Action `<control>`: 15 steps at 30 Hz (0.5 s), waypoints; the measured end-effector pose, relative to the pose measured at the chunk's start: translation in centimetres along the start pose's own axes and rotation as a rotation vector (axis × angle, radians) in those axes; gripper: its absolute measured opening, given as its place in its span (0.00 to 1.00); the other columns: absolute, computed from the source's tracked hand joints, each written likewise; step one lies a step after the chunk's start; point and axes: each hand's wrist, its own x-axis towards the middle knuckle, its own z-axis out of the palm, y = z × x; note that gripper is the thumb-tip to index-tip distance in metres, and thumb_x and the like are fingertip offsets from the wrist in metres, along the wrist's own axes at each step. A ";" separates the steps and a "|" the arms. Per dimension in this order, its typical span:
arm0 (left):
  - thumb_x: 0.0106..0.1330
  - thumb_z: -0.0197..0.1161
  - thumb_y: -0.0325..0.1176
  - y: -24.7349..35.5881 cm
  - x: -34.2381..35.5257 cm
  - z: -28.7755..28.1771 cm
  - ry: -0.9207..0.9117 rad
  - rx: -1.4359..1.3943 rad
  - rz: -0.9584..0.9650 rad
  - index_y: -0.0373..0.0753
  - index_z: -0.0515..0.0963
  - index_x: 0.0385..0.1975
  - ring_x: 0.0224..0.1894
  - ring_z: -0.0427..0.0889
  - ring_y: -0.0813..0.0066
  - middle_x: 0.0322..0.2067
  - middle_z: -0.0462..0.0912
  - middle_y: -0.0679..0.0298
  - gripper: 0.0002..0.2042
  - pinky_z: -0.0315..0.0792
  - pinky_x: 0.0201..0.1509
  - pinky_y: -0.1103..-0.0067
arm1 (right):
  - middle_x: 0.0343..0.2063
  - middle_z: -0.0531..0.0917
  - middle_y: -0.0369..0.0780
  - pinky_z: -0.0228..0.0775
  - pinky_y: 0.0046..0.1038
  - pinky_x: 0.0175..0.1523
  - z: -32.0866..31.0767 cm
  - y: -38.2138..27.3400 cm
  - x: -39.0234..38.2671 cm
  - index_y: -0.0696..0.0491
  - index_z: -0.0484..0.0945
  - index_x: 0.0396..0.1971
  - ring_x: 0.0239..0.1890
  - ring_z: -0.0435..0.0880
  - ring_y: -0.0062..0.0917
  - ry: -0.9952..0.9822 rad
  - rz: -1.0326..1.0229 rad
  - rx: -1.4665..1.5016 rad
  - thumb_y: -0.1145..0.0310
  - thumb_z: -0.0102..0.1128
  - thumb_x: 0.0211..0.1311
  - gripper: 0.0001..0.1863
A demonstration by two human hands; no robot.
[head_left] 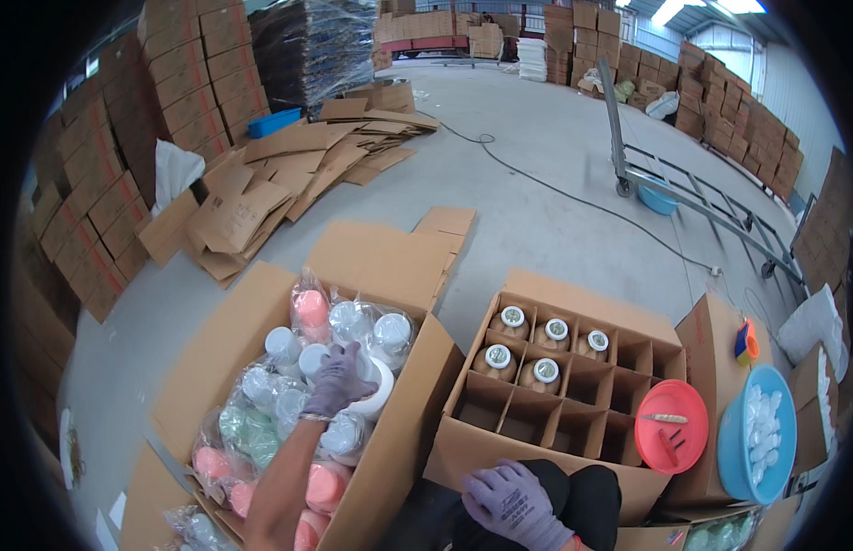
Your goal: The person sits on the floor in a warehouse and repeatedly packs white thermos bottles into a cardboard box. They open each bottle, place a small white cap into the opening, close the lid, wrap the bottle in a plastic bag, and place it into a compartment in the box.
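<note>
My left hand (338, 382), in a grey glove, reaches into the open carton (436, 363) on the left. Its fingers curl over the near-left side of a smooth white rounded container (377, 389), whose lower part is hidden. Around it lie plastic-wrapped bottles with clear-white lids (392, 329), pink ones (326, 487) and a pale green one (249, 432). My right hand (514, 500), gloved too, rests with fingers laid out over my dark-trousered knee, holding nothing, beside the divided carton (500, 447). Several white-capped bottles (546, 371) stand in that carton's far-left compartments.
A pink basin (687, 444) with a knife sits on the divided carton's right corner. Beside it, a blue basin (734, 441) holds white wrapped pieces. An orange-and-blue tape roll (747, 342) lies behind. Flattened cardboard (246, 213), a cable (573, 195) and a metal trolley (702, 202) lie beyond.
</note>
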 end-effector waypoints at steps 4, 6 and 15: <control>0.40 0.77 0.38 7.3 -7.6 -12.4 0.364 -0.037 0.296 0.38 0.71 0.57 0.54 0.73 0.46 0.52 0.73 0.47 0.38 0.72 0.57 0.60 | 0.54 0.77 0.43 0.68 0.39 0.64 -0.1 2.0 0.9 0.51 0.74 0.58 0.55 0.78 0.36 0.054 0.312 0.350 0.61 0.65 0.59 0.26; 0.39 0.75 0.30 10.3 -12.9 -15.9 0.504 -0.078 0.365 0.36 0.66 0.60 0.57 0.71 0.54 0.55 0.68 0.52 0.41 0.70 0.61 0.64 | 0.58 0.72 0.45 0.63 0.39 0.69 -0.1 3.9 1.7 0.51 0.66 0.66 0.59 0.73 0.38 0.310 0.424 0.617 0.58 0.64 0.62 0.33; 0.59 0.67 0.41 14.4 -27.7 -1.6 0.005 -0.702 0.185 0.35 0.58 0.69 0.62 0.70 0.60 0.62 0.68 0.51 0.39 0.65 0.67 0.67 | 0.60 0.73 0.44 0.70 0.32 0.63 -12.1 9.4 -4.3 0.57 0.70 0.58 0.58 0.76 0.27 0.666 0.407 1.259 0.31 0.51 0.65 0.42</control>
